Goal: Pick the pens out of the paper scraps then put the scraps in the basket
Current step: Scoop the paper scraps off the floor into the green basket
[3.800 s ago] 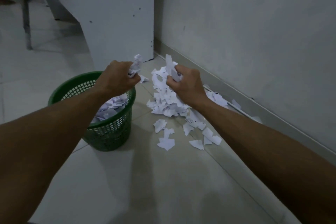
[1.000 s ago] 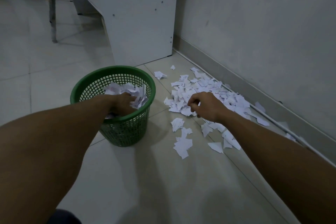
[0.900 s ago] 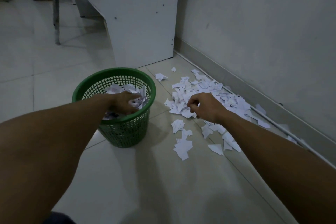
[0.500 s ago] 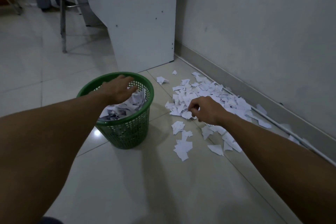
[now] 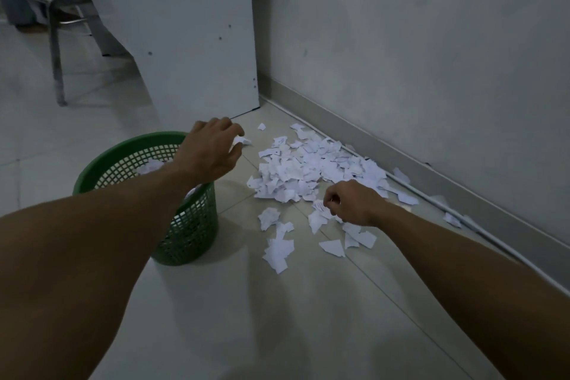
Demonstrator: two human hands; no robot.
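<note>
The left hand (image 5: 209, 149), which half a second ago hung over the round green plastic mesh basket (image 5: 188, 225), now reaches past its far rim toward a lone white scrap (image 5: 242, 141) on the pale tiled floor (image 5: 277, 318); its fingers are loosely spread and grasp nothing, their tips just beside that scrap. The basket stands on the floor to the left of the pile, with torn white paper visible inside it under the forearm. The right hand (image 5: 348, 205) has slid a little nearer the camera, from the pile's edge to the loose pieces at its near side, where its curled fingers pinch a small white scrap (image 5: 319, 205). The main heap of torn white paper scraps (image 5: 308, 170) lies on the floor along the grey wall's skirting (image 5: 401, 157), with more pieces scattered in front of it. A white cabinet panel (image 5: 191, 40) stands behind the basket, and a metal chair leg (image 5: 57, 71) shows at far left. No pens can be made out.
</note>
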